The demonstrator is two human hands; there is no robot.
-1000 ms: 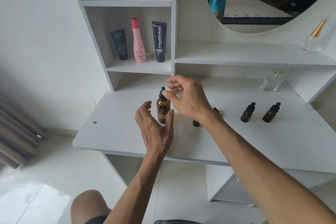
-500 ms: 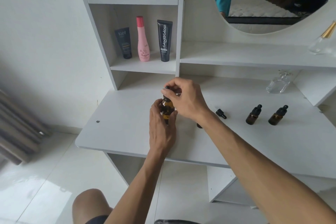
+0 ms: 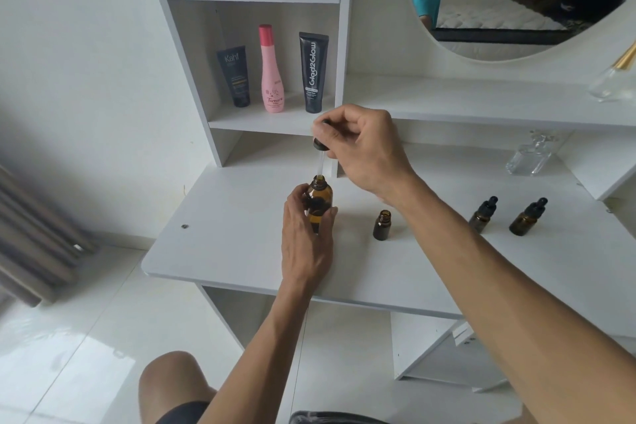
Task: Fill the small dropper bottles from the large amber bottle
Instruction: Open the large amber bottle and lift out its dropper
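Left hand: the left hand (image 3: 304,237) wraps around the lower body of the large amber bottle (image 3: 319,200), thumb on one side and fingers on the other, holding it upright on the table (image 3: 234,244).
Right hand: the right hand (image 3: 364,148) pinches the black cap of the dropper (image 3: 320,157) between curled fingers and thumb, holding it above the large bottle.
Dropper: its clear glass tube hangs straight down, the tip right at the open mouth of the large amber bottle; whether the tip is inside the neck or just over it cannot be told.
Large amber bottle: uncapped, near the middle of the table, with dark liquid showing in its lower part.
Open small bottle: one small amber bottle (image 3: 382,225) stands uncapped just to the right of the large one, under the right forearm.
Capped small bottles: two more small amber bottles, one (image 3: 483,213) and another (image 3: 527,216), stand further right, side by side and tilted in the wide-angle view, each with a black dropper top.
Shelf: a dark tube (image 3: 234,76), a pink bottle (image 3: 272,70) and a black tube (image 3: 313,72) stand in a row in the cubby behind the table.
Glass bottle: a clear glass bottle (image 3: 530,158) sits at the back right of the table.
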